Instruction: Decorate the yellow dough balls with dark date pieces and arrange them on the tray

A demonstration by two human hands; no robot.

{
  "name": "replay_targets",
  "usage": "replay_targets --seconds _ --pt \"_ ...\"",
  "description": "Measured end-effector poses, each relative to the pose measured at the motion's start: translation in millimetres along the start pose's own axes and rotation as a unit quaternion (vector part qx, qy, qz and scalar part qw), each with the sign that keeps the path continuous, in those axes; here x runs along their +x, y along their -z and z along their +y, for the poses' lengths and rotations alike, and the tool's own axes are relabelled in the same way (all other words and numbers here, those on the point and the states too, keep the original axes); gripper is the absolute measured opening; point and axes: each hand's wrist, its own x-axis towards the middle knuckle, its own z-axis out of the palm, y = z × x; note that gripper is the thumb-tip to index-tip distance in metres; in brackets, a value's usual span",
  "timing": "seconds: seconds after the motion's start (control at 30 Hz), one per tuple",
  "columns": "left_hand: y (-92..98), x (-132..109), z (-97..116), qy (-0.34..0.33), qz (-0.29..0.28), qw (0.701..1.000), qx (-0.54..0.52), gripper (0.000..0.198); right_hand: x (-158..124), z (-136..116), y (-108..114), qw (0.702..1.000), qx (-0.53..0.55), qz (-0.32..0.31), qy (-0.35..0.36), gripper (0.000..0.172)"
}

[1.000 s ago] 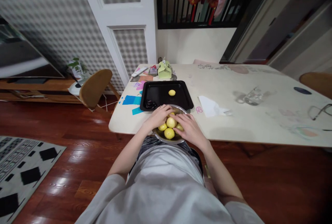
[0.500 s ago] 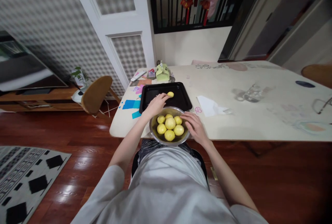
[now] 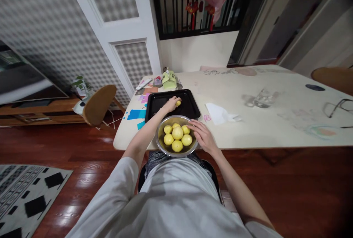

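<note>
Over the black baking tray (image 3: 190, 102), my left hand (image 3: 171, 104) has its fingers closed round a yellow lemon (image 3: 178, 103). Part of that lemon shows at the fingertips. A metal bowl (image 3: 160, 146) sits at the table's near edge in front of my body, holding several yellow lemons (image 3: 177, 133). My right hand (image 3: 203, 134) lies on the bowl's right rim with its fingers stretched out over the edge, touching the bowl and near the lemons inside.
Right of the tray lies a crumpled white tissue (image 3: 219, 114). Farther right are a clear glass (image 3: 263, 98) and a pair of glasses (image 3: 340, 106). A green box (image 3: 169, 80) and a white remote (image 3: 143, 84) lie behind the tray. A wooden chair (image 3: 99, 105) stands left.
My left hand has closed round the lemon on the tray, which it was only reaching for before. The view has shifted slightly. My right hand stays on the bowl's rim.
</note>
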Motion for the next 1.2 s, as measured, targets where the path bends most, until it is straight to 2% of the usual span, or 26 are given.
replay_targets --seconds 0.1,0.17,0.27,0.37,0.5,0.63,0.77,0.9,1.1,1.2 --pt "13.7 -17.5 7.5 -0.012 0.021 1.0 -0.013 0.043 0.7 -0.9 0.1 1.0 0.002 0.001 -0.001 0.042" --pt "25.8 -39.7 16.6 -0.052 0.03 0.997 -0.048 0.045 1.1 -1.0 0.1 1.0 0.004 -0.002 -0.004 0.042" --pt "39.6 -79.7 35.5 -0.129 -0.008 0.987 -0.097 0.043 1.5 -0.5 0.2 1.0 0.008 -0.002 -0.006 0.043" --pt "41.2 -112.4 53.1 -0.152 -0.055 0.983 -0.092 0.041 1.5 0.3 0.3 1.0 0.011 0.001 -0.007 0.042" --pt "31.8 -132.0 62.8 -0.145 -0.051 0.982 -0.113 0.04 0.6 0.8 0.2 1.0 0.012 0.007 0.0 0.042" --pt "27.9 -139.9 63.1 -0.144 -0.013 0.98 -0.136 0.041 0.1 1.7 0.5 1.0 0.007 0.006 0.002 0.042" --pt "31.8 -154.5 64.6 -0.13 0.032 0.98 -0.149 0.04 0.2 1.9 1.0 1.0 0.006 0.003 0.0 0.042" --pt "35.9 -173.3 61.2 -0.068 0.132 0.978 -0.149 0.038 0.2 0.0 0.8 1.0 0.011 0.007 -0.01 0.043" --pt "35.5 -192.3 25.7 0.036 0.281 0.956 -0.072 0.037 -0.9 -0.6 1.4 1.0 0.026 0.009 -0.014 0.042" --pt "31.5 -196.8 5.6 0.088 0.313 0.945 -0.036 0.041 -1.6 1.2 1.6 0.999 0.029 0.007 -0.013 0.042"
